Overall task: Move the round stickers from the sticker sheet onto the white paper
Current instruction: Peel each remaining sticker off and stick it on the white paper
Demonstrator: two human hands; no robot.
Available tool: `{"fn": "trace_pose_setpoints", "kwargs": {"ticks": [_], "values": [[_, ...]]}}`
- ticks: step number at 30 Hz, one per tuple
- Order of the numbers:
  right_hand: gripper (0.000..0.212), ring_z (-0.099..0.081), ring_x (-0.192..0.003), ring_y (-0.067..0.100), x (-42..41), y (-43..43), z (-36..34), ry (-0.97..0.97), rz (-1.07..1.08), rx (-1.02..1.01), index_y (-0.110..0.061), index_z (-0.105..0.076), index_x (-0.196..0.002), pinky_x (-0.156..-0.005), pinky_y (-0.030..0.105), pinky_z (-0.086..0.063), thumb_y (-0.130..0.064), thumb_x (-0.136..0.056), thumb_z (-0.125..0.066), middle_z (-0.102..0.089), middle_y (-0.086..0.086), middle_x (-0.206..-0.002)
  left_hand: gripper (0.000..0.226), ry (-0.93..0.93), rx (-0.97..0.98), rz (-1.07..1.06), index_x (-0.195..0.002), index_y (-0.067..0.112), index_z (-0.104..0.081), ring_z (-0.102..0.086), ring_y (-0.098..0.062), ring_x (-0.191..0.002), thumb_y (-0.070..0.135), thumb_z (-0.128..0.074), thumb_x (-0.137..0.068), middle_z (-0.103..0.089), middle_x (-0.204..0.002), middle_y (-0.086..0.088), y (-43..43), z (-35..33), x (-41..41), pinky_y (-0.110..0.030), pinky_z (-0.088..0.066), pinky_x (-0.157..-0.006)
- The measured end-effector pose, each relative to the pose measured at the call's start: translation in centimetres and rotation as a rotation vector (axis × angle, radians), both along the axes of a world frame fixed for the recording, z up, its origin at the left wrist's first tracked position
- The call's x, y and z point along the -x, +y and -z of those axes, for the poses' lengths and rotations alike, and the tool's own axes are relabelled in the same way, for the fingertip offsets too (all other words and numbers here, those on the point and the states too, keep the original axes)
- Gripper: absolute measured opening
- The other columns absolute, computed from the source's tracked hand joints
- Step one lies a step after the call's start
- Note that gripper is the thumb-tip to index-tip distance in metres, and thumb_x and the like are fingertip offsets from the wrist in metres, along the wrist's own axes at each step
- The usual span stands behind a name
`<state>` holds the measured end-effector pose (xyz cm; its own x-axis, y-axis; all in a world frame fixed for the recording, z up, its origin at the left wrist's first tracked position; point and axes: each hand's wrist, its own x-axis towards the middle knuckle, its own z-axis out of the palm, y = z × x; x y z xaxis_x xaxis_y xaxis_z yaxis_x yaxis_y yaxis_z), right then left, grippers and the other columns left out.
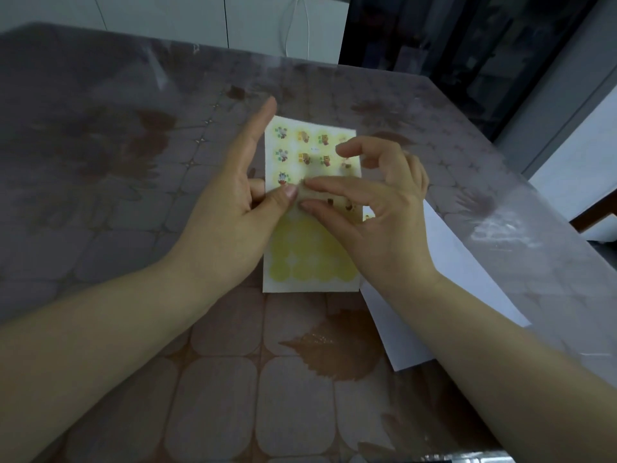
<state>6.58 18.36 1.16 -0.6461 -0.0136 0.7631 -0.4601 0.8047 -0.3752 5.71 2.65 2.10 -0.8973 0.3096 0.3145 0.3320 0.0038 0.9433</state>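
- Your left hand [227, 208] pinches the yellow rectangular sticker sheet [314, 262] at its 9 o'clock edge, steadying it.
- Your right hand [377, 215] nips a round cartoon sticker [302, 194] to peel it; plain white paper [460, 262] lies at 4 o'clock.

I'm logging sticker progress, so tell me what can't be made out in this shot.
Head view only.
- What the left hand and right hand pinch, if anything, on the sticker sheet: their own fingertips cover it.
- Much of the white paper: hidden under the right forearm.
- Sticker designs: too small and blurred.
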Motion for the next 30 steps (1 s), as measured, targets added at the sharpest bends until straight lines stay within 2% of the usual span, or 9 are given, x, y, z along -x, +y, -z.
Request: {"fn": "trace_pose_setpoints", "kwargs": {"ticks": [4, 7, 12, 15, 16, 19, 23, 27, 30], "values": [[0.015, -0.042, -0.103, 0.016, 0.01, 0.02, -0.01, 0.010, -0.002, -0.040, -0.028, -0.076, -0.085, -0.094, 0.047, -0.034, -0.039, -0.080, -0.068, -0.061, 0.002, -0.111, 0.070, -0.020, -0.012, -0.002, -0.144, 0.045, -0.020, -0.070, -0.012, -0.087, 0.007, -0.051, -0.095, -0.075, -0.082, 0.004, 0.10, 0.17, 0.02, -0.033, -0.052, -0.090], [0.013, -0.046, -0.100, 0.018, 0.01, -0.01, -0.07, 0.095, 0.018, -0.102, -0.026, -0.077, -0.082, -0.096, 0.049, -0.032, -0.036, -0.081, -0.069, -0.063, 0.002, -0.106, 0.069, -0.058, -0.040, -0.005, -0.143, 0.045, -0.022, -0.071, -0.014, -0.088, 0.006, -0.052, -0.094, -0.076, -0.083, 0.002, 0.18, 0.13, 0.08, -0.038, -0.051, -0.093], [0.009, -0.054, -0.094, 0.026, 0.15, -0.01, -0.03, 0.228, 0.055, -0.214, -0.028, -0.077, -0.080, -0.104, 0.042, -0.023, -0.033, -0.083, -0.070, -0.066, 0.001, -0.100, 0.067, -0.144, -0.100, -0.007, -0.138, 0.045, -0.027, -0.071, -0.011, -0.087, 0.006, -0.055, -0.092, -0.075, -0.080, 0.002, 0.28, -0.07, 0.19, -0.044, -0.045, -0.102], [0.009, -0.055, -0.093, 0.025, 0.21, 0.03, -0.08, 0.270, 0.052, -0.238, -0.028, -0.077, -0.079, -0.104, 0.041, -0.023, -0.032, -0.084, -0.070, -0.067, 0.000, -0.099, 0.068, -0.177, -0.095, -0.009, -0.137, 0.048, -0.029, -0.064, -0.019, -0.107, 0.016, -0.062, -0.088, -0.076, -0.083, 0.001, 0.25, -0.04, 0.39, -0.048, -0.036, -0.108], [0.009, -0.056, -0.092, 0.025, 0.19, 0.04, -0.11, 0.273, 0.045, -0.238, -0.028, -0.077, -0.080, -0.104, 0.042, -0.023, -0.032, -0.084, -0.070, -0.067, 0.000, -0.099, 0.067, -0.187, -0.103, -0.012, -0.137, 0.049, -0.030, -0.063, -0.020, -0.108, 0.016, -0.062, -0.088, -0.076, -0.084, 0.001, 0.27, -0.08, 0.39, -0.048, -0.037, -0.107], [0.009, -0.057, -0.090, 0.026, 0.06, 0.08, -0.25, 0.242, 0.006, -0.220, -0.028, -0.077, -0.081, -0.103, 0.044, -0.023, -0.032, -0.083, -0.069, -0.066, 0.000, -0.098, 0.064, -0.202, -0.158, -0.025, -0.138, 0.043, -0.031, -0.070, -0.012, -0.088, 0.006, -0.056, -0.091, -0.075, -0.080, 0.001, 0.34, -0.24, 0.27, -0.037, -0.051, -0.095], [0.011, -0.055, -0.091, 0.022, -0.07, 0.08, -0.42, 0.147, -0.020, -0.162, -0.027, -0.076, -0.079, -0.104, 0.043, -0.022, -0.033, -0.082, -0.068, -0.064, 0.000, -0.100, 0.065, -0.194, -0.170, -0.011, -0.141, 0.039, -0.029, -0.072, -0.011, -0.081, 0.003, -0.053, -0.093, -0.075, -0.081, 0.002, 0.31, -0.34, 0.06, -0.023, -0.055, -0.073], [0.009, -0.054, -0.093, 0.020, -0.30, 0.02, -0.47, 0.103, -0.032, -0.145, -0.024, -0.075, -0.077, -0.100, 0.052, -0.029, -0.031, -0.080, -0.069, -0.062, 0.003, -0.100, 0.065, -0.158, -0.121, -0.017, -0.143, 0.038, -0.027, -0.071, -0.011, -0.084, 0.005, -0.053, -0.093, -0.075, -0.082, 0.003, 0.25, -0.11, 0.25, -0.027, -0.055, -0.079], [0.007, -0.052, -0.094, 0.020, -0.53, 0.11, -0.55, -0.004, -0.059, -0.093, -0.026, -0.075, -0.081, -0.100, 0.048, -0.028, -0.030, -0.078, -0.070, -0.056, -0.001, -0.099, 0.066, -0.111, -0.066, -0.021, -0.143, 0.039, -0.025, -0.071, -0.011, -0.084, 0.006, -0.052, -0.093, -0.075, -0.081, 0.004, 0.10, 0.02, 0.33, -0.031, -0.054, -0.083]]}}
